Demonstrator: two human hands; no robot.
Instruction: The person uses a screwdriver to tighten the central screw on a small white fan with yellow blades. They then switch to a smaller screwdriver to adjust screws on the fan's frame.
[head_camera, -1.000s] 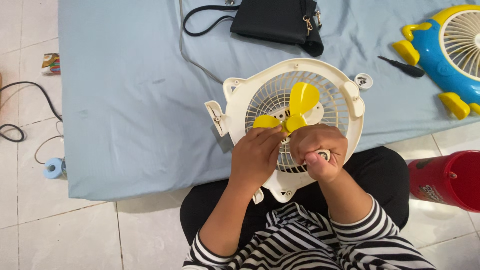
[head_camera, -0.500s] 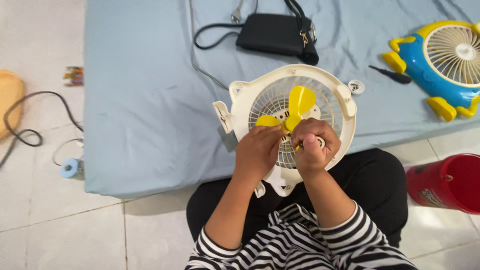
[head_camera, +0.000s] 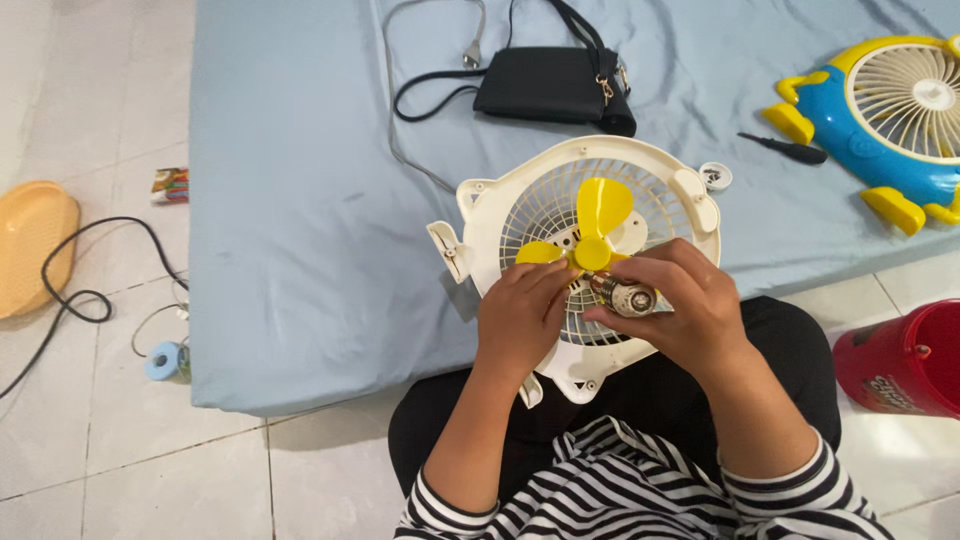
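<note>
A small metal motor (head_camera: 625, 297) was gripped in the closed fingers of the right hand (head_camera: 675, 305), just over the lower grille of the cream fan housing (head_camera: 690, 200). The left hand (head_camera: 520, 318) was laid on that grille, fingers curled against the yellow blade (head_camera: 597, 215). The housing was propped at the near edge of the blue mattress (head_camera: 300, 200). A black bag (head_camera: 545, 85) was seen toward the far edge, a blue and yellow fan (head_camera: 900, 100) at the right corner. What was inside the red bucket (head_camera: 900, 360) on the floor could not be told.
</note>
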